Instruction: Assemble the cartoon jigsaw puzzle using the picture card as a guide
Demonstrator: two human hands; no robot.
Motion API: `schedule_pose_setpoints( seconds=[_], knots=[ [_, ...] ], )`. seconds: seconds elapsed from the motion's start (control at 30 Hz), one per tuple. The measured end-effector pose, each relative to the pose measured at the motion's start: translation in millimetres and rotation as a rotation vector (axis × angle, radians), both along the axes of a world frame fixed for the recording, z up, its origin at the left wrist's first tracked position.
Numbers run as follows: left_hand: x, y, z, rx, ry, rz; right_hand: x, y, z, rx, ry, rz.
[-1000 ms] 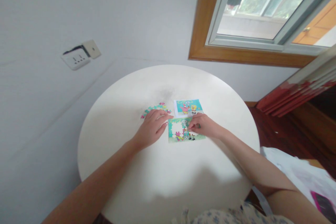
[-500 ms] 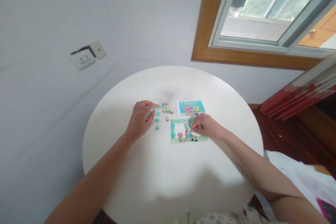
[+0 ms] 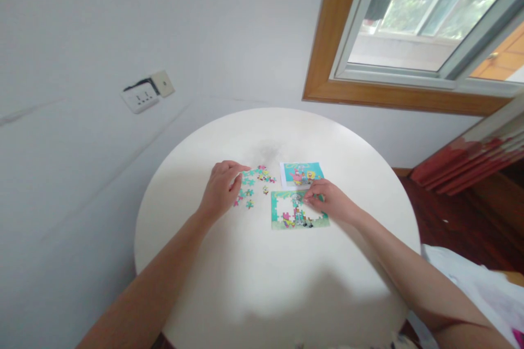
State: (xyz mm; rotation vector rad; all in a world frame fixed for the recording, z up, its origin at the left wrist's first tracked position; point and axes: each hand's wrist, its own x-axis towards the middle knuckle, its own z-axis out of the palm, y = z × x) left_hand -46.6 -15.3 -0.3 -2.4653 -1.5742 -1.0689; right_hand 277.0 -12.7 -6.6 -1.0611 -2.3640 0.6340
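- The partly built jigsaw puzzle lies flat near the middle of the round white desk; its green border is joined, with white gaps inside (mostly in the left half)
- A printed reference picture lies just beyond it, edges almost touching
- Loose puzzle pieces are scattered to the left of both
- The left hand rests palm down beside the loose pieces, fingers curled, forefinger reaching among them; I cannot tell whether its grip is clamped on a piece
- The right hand lies on the puzzle's right half, fingertips drawn together on its surface; whether that grip has a piece, I cannot tell
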Motion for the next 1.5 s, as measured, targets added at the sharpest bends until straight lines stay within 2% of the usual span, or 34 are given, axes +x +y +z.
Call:
schedule_pose_setpoints(
  seconds=[0.2, 0.33, 0.4, 0.53, 0.7, 0.83, 1.13, 1.5],
  knots=[
    [1.3, -0.3, -3.0, -0.07, 0.006, -0.013, -1.7, 2.6, 3.6, 0.013, 0.022, -0.041],
    [4.0, -0.9, -6.7, -0.103, -0.014, -0.041, -12.0, 21.8, 11.1, 0.015, 0.004, 0.032],
    [5.1, -0.9, -8.3, -0.11, -0.02, -0.053, -22.6, 36.1, 16.3, 0.009, -0.058, 0.081],
    [6.4, -1.1, -9.9, -0.114, -0.03, -0.064, -53.4, 62.8, 22.6, 0.007, -0.201, 0.072],
    [6.5, -0.7, -12.5, -0.122, -0.042, -0.062, -92.5, 81.3, 16.2, 0.024, -0.27, 0.015],
    [6.7, -1.1, -12.1, -0.117, -0.047, -0.06, -110.3, 87.5, 11.7, 0.014, -0.309, -0.022],
    [6.0, -1.6, -7.6, -0.097, -0.058, -0.077, -99.6, 89.1, 23.2, -0.048, -0.331, 0.067],
    [6.4, -1.5, -8.7, -0.102, -0.052, -0.076, -97.3, 77.3, 18.9, -0.042, -0.27, 0.06]
  ],
)
